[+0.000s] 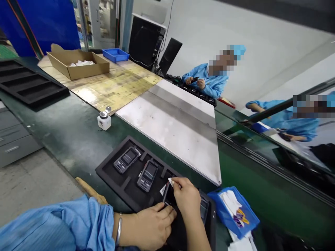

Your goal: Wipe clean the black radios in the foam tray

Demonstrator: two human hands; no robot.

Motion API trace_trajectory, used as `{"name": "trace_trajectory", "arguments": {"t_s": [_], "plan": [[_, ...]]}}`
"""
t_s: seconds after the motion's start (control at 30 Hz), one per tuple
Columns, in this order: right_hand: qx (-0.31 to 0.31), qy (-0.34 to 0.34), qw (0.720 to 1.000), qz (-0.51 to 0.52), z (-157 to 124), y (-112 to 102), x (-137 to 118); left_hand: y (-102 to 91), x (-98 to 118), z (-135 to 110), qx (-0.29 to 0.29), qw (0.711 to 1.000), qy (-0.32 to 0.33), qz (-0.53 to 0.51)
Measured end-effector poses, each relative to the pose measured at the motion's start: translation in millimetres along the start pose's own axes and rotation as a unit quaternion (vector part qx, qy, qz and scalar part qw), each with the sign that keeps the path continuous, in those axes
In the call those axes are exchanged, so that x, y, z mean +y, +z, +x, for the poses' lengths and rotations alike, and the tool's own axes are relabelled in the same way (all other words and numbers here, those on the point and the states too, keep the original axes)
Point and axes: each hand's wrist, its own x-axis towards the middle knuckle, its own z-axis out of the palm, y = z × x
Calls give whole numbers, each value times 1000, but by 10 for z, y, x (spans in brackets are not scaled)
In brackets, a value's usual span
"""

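Observation:
A black foam tray (110, 167) lies on the green bench with two grey handheld devices (126, 159) (148, 175) in its slots. Over a third slot, my left hand (150, 226) is closed on the edge of a dark device (167, 195) that stands tilted up. My right hand (185, 197) pinches a small white cloth (171, 181) against the top of that device. A metal bangle sits on my left wrist, below a blue sleeve.
A small white pump bottle (104, 120) stands beyond the tray. A blue bin (232, 212) with white cloths sits at right. A metal plate (170, 129), a cardboard box (78, 64), an empty black tray (28, 85) and two seated co-workers in blue are farther off.

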Motion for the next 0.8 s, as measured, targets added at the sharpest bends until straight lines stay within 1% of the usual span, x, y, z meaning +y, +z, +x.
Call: {"name": "trace_trajectory", "arguments": {"t_s": [0.07, 0.13, 0.2, 0.27, 0.37, 0.47, 0.53, 0.6, 0.67, 0.73, 0.8], "plan": [[-14, -10, 1000, 12, -37, 4, -12, -13, -12, -15, 4, 1000, 5, -3], [-32, -27, 998, 38, -181, 18, 1, -22, -22, -23, 6, 1000, 23, -1], [-46, -16, 997, 58, -319, 20, 21, -19, -19, -17, 9, 999, 32, 1], [-51, 6, 997, 54, -360, -2, 21, -14, -6, -12, 9, 1000, 24, -3], [-23, 21, 999, 41, -249, -56, -59, -47, 1, -62, 10, 999, -6, -33], [30, -8, 995, 97, -60, -48, -256, -150, -64, -240, 18, 996, -56, -64], [43, -32, 992, 114, 87, 24, -436, -224, -149, -402, 28, 993, -102, -49], [34, -33, 995, 85, 237, 133, -609, -272, -241, -548, 31, 988, -147, -19], [19, -18, 998, 51, 333, 247, -726, -282, -316, -647, 21, 984, -175, 0], [14, -5, 999, 36, 312, 333, -767, -265, -361, -692, 10, 984, -178, 4], [1, -18, 999, 39, 176, 377, -756, -235, -379, -702, 3, 985, -175, -2]]}}
